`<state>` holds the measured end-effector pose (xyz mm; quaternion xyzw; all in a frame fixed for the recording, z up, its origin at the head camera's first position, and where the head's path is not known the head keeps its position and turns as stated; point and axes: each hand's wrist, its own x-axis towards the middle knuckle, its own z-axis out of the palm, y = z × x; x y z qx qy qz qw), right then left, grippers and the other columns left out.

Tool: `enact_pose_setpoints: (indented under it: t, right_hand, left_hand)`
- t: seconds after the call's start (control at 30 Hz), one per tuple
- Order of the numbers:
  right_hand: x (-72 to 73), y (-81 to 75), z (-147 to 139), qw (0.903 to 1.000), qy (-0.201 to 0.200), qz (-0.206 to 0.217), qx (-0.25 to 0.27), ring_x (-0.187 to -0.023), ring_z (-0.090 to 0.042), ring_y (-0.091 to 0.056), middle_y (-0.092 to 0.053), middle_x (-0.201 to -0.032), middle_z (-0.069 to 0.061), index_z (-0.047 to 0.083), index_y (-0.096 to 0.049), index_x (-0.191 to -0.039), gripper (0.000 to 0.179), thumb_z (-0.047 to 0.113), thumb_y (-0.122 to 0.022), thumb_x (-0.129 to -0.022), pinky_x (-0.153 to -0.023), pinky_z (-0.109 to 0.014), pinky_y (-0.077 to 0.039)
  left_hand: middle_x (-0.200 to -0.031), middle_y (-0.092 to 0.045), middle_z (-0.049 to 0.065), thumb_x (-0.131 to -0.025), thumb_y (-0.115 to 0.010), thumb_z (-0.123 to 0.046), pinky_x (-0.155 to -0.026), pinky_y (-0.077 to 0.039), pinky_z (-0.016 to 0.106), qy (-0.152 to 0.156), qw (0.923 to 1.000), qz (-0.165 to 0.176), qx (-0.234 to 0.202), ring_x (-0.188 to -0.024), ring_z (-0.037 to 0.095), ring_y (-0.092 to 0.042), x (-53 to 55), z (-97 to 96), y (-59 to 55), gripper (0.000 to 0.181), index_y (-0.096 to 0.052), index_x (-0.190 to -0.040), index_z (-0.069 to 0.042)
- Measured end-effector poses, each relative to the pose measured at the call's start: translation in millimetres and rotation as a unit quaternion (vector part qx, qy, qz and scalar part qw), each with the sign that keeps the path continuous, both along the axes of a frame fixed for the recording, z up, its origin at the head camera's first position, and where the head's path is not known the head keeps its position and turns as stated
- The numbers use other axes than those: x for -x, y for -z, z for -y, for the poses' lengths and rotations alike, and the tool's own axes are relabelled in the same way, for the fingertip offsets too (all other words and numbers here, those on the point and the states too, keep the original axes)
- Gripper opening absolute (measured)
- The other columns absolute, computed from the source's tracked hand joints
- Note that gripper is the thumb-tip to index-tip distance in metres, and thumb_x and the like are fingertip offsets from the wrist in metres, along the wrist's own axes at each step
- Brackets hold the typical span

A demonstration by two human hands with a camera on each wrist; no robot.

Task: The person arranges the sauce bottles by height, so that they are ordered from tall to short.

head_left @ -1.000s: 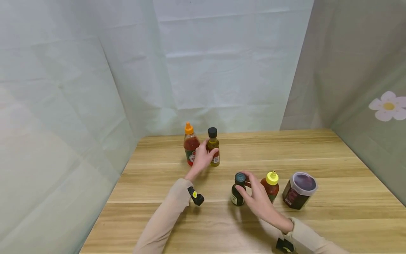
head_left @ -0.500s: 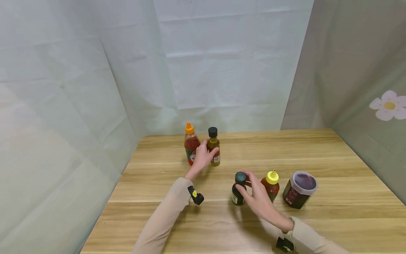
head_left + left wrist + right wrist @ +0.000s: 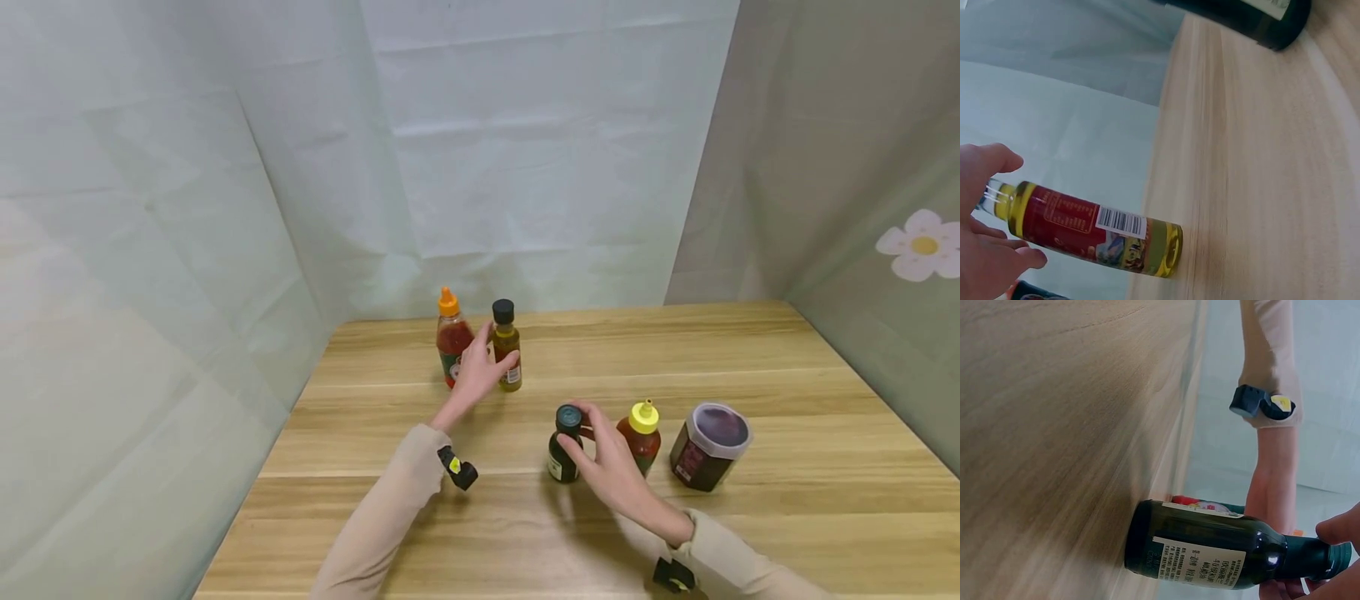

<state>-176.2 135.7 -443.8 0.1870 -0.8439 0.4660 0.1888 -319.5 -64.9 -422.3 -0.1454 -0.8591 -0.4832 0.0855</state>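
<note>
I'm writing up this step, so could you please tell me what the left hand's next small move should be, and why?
Probably the left hand should ease gently back from the oil bottle: that bottle stands upright on the table, and the left wrist view shows a gap between it and the thumb. The orange-capped bottle close by calls for care.

On the tabletop (image 3: 480, 558), a sauce bottle (image 3: 453, 337) stands at the back left, the oil bottle (image 3: 512, 379) just to its right. Nearer the front—rightward from them—come a front bottle (image 3: 561, 458), a squeeze bottle (image 3: 641, 437) and a jar (image 3: 701, 462). Hanging cloth (image 3: 555, 150) lies behind everything.
</note>
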Motion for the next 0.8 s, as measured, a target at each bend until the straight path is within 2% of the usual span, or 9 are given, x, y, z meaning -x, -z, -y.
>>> enact_pose_setpoints:
  t: [0.23,0.37,0.47,0.53,0.67,0.8]
  right_hand:
    - [0.4,1.0,2,1.0000,0.000,0.002,0.002,-0.104,-0.028,-0.066,-0.063,-0.115,-0.013,0.000,-0.051,-0.125,0.040,0.007,-0.068,-0.089,-0.087,-0.041,-0.058]
    - [-0.2,0.8,1,1.0000,0.000,0.003,0.001,-0.104,-0.029,-0.066,-0.063,-0.115,-0.013,0.000,-0.051,-0.125,0.040,0.007,-0.068,-0.089,-0.087,-0.042,-0.058]
    - [-0.8,0.9,1,1.0000,0.000,0.007,0.003,-0.105,-0.030,-0.066,-0.063,-0.115,-0.014,0.000,-0.051,-0.125,0.039,0.007,-0.068,-0.090,-0.087,-0.042,-0.057]
    - [-1.0,0.9,0,0.9999,0.000,0.009,0.004,-0.105,-0.030,-0.066,-0.063,-0.116,-0.014,0.000,-0.051,-0.125,0.039,0.007,-0.067,-0.090,-0.087,-0.043,-0.057]
    - [-1.2,1.0,-1,0.9999,0.004,0.013,0.001,-0.106,-0.030,-0.065,-0.062,-0.117,-0.013,0.001,-0.051,-0.126,0.040,0.009,-0.067,-0.090,-0.088,-0.044,-0.057]
    - [-1.0,0.8,-2,0.9999,0.006,0.015,-0.002,-0.107,-0.030,-0.065,-0.062,-0.118,-0.012,0.002,-0.050,-0.127,0.041,0.009,-0.067,-0.090,-0.089,-0.045,-0.056]
  left_hand:
    - [-0.149,-0.039,0.025,-0.090,-0.068,-0.020,-0.104,-0.046,0.051,0.011,0.9994,-0.023,0.025,-0.133,0.040,-0.044,-20.9,8.8,-1.5,0.073,-0.030,-0.148,0.002]
    - [-0.144,-0.045,0.024,-0.089,-0.069,-0.019,-0.102,-0.048,0.052,-0.002,0.9994,-0.030,0.018,-0.131,0.039,-0.046,-35.6,14.1,-1.6,0.068,-0.036,-0.145,0.001]
    - [-0.142,-0.047,0.026,-0.090,-0.068,-0.015,-0.104,-0.046,0.053,0.013,0.9995,-0.026,-0.006,-0.130,0.040,-0.047,-46.3,17.3,-1.2,0.064,-0.038,-0.144,0.003]
    - [-0.141,-0.047,0.027,-0.090,-0.067,-0.013,-0.106,-0.044,0.053,0.035,0.9991,-0.011,-0.021,-0.131,0.040,-0.047,-53.8,18.4,-0.4,0.062,-0.039,-0.142,0.004]
    - [-0.141,-0.047,0.028,-0.090,-0.066,-0.008,-0.109,-0.042,0.052,0.087,0.9944,0.044,-0.041,-0.131,0.040,-0.046,-67.9,18.4,4.3,0.059,-0.040,-0.141,0.006]
    - [-0.139,-0.048,0.029,-0.089,-0.067,-0.006,-0.110,-0.041,0.052,0.140,0.9835,0.099,-0.058,-0.130,0.042,-0.047,-78.0,15.5,14.8,0.059,-0.041,-0.140,0.007]
